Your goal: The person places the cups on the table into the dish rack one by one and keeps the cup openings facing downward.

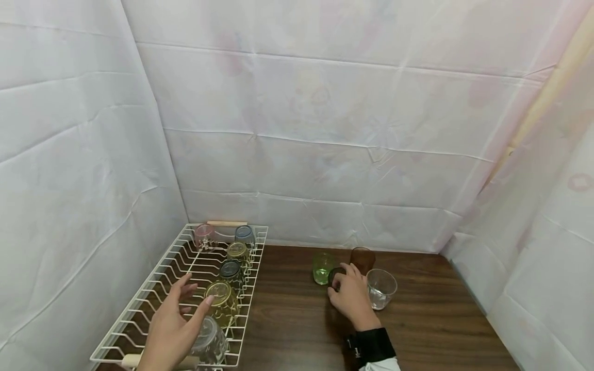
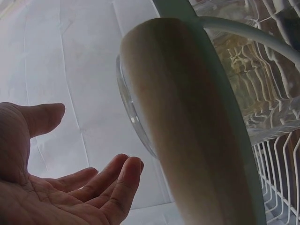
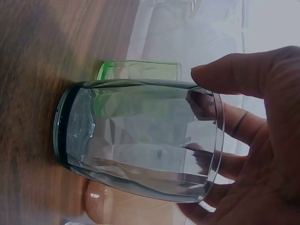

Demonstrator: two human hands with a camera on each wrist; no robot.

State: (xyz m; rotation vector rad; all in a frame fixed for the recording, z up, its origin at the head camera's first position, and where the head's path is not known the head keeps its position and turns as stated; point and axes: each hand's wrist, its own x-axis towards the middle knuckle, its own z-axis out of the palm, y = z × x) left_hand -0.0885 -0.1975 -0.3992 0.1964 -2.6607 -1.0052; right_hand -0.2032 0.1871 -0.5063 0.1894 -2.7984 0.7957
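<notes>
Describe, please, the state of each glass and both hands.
Smoky-grey faceted glass tumbler: mouth up, held.
Right hand: gripping that tumbler.
Left hand: holding nothing.
Green glass tumbler: upright.
Brown glass tumbler: upright.
Clear tabletop glass tumbler: upright.
Five glass tumblers in white wire rack: upside down.
Pink glass tumbler, also racked: unclear.

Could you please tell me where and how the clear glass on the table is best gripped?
I'd grip the clear glass by its upper wall, probably from above and the right: it stands upright, mouth up, its right side free, while the amber glass is behind and the right hand holds a grey glass to its left.
</notes>
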